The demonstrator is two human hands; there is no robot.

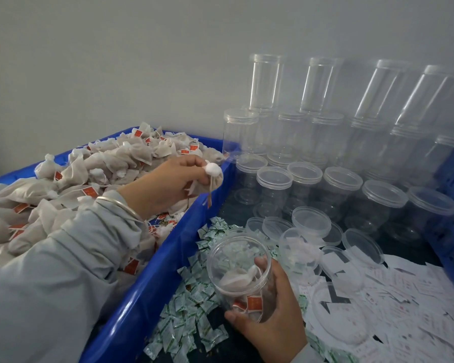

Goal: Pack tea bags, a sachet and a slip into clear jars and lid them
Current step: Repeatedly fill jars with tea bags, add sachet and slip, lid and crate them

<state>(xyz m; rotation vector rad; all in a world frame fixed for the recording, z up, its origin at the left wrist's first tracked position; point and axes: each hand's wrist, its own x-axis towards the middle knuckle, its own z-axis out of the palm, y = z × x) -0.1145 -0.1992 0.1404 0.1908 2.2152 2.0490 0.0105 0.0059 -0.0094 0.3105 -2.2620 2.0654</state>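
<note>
- Tea bag (212, 181), pale mesh with a knotted white top and a hanging string, is pinched in the left hand (168, 183) above the right rim of the blue bin (152, 281).
- Right hand (270, 320) grips an open clear jar (240, 277), tilted, with tea bags inside, over the green sachets (192, 305).

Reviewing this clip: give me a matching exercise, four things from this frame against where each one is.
Things:
1. open jar
2. tea bag
3. green sachets
4. paper slips

Places:
A. heaped just right of the blue bin
B. held in the right hand
C. spread at far right
D. pinched in the left hand

Pairs: 1-B, 2-D, 3-A, 4-C
</note>
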